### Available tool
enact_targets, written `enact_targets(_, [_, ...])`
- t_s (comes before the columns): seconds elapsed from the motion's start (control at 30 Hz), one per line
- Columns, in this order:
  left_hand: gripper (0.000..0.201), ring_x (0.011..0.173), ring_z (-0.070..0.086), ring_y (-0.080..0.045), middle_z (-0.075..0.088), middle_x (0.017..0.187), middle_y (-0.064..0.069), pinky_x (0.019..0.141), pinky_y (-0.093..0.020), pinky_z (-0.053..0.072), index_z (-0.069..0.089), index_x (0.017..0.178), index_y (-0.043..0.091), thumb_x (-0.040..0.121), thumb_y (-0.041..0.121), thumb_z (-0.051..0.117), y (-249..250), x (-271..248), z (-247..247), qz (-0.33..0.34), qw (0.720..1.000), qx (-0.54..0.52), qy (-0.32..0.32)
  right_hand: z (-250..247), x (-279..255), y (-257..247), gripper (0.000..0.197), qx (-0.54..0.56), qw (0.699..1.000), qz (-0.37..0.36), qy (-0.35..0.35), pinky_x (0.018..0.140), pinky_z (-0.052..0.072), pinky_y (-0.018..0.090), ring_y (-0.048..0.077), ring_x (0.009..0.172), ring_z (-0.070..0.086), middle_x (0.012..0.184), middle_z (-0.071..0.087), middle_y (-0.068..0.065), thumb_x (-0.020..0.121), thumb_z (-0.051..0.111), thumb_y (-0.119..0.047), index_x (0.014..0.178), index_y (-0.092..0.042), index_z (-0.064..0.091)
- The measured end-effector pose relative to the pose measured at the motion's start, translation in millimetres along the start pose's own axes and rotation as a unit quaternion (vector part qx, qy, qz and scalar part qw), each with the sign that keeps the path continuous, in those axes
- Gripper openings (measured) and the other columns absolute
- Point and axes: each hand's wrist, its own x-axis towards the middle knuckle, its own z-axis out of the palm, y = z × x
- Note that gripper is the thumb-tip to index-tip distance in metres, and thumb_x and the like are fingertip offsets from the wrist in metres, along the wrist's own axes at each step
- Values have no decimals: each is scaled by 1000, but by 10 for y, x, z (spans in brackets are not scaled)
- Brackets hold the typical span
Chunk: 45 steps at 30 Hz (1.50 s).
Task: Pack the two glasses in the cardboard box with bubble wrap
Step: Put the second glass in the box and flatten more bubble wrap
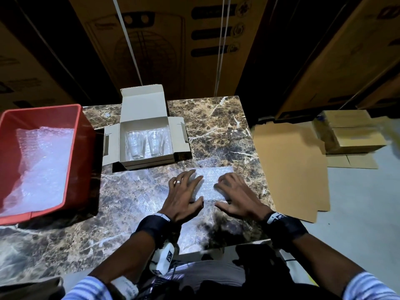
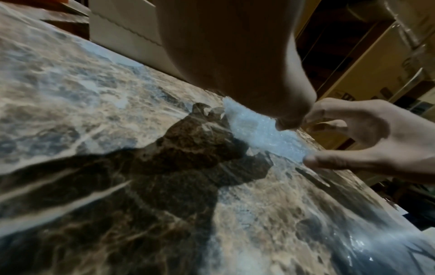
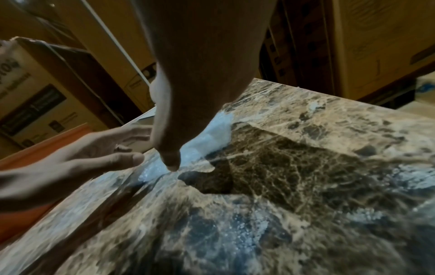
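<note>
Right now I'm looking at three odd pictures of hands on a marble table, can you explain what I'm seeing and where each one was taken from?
No machine here: a person works with bare hands, wearing three cameras. The wide picture comes from the head, looking down; the other two come from each wrist, looking along the fingers. On the marble table stands an open cardboard box with two glasses in it. A red bin at the left holds more bubble wrap. The left hand and right hand rest on a folded piece of bubble wrap, fingers spread on it, thumbs at its near edge.
</note>
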Motion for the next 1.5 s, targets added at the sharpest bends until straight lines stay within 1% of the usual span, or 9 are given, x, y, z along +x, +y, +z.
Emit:
enact_targets(0.27, [55,116,42,-16,49,122,8,104,-42,27,57,123,34,74,57,64,146,63,-3,45,999,12,-25,24,43,-81,26,-2,999,-23,22,84,47,39,16,95,49,100,62,-1,99,48,-35,100,-19,68])
enact_targets(0.57, [20,89,56,-17,67,93,8,88,-41,38,68,98,28,86,34,53,43,58,-102,26,996,-7,-80,-94,-132,-206,25,150,987,38,-47,77,49,36,14,84,50,97,54,-4,100,38,-49,103,-26,48])
enact_targets(0.7, [18,75,58,-8,64,82,10,68,-31,49,70,98,24,90,34,58,62,78,-200,-23,992,-111,-59,-99,-217,-118,51,171,974,101,-104,89,52,35,7,103,53,126,55,-6,92,55,-55,136,-32,44])
enact_targets(0.8, [15,60,52,5,57,67,14,59,-24,38,70,107,21,95,23,60,33,134,-208,-59,981,-176,-56,-156,-193,-73,34,274,949,149,-47,64,45,23,-3,72,52,99,61,-10,94,58,-32,126,-38,49])
enact_targets(0.97, [23,50,53,1,58,69,1,51,-12,39,58,119,18,98,12,64,102,160,-235,-134,940,-313,-27,-205,-79,72,24,376,896,234,18,57,44,16,5,65,54,101,65,-4,92,68,-12,111,-25,62])
enact_targets(1.1, [41,61,64,-24,63,94,-26,57,-40,57,49,127,39,94,20,66,16,175,-150,-154,925,-346,-15,-162,-13,120,16,381,889,251,31,47,42,20,3,54,48,96,63,0,95,69,-15,108,-22,64])
enact_targets(1.3, [46,81,66,-38,60,108,-12,67,-54,60,48,128,42,97,14,66,-75,237,-90,-156,924,-350,9,-155,92,102,11,348,904,244,54,64,43,4,7,88,63,99,67,-7,93,70,-13,98,-21,67])
enact_targets(1.43, [36,78,60,-28,47,114,-2,66,-32,62,51,124,30,98,9,64,-62,259,-77,-124,947,-295,22,-116,123,99,7,288,927,228,79,71,45,21,4,85,59,95,65,-11,94,70,-19,95,-24,66])
enact_targets(1.5, [33,80,58,-26,40,117,4,69,-40,62,50,124,30,98,13,61,-42,265,-73,-107,964,-242,7,-85,123,80,10,195,951,222,89,75,44,26,6,87,53,102,59,-10,95,68,-28,104,-25,65])
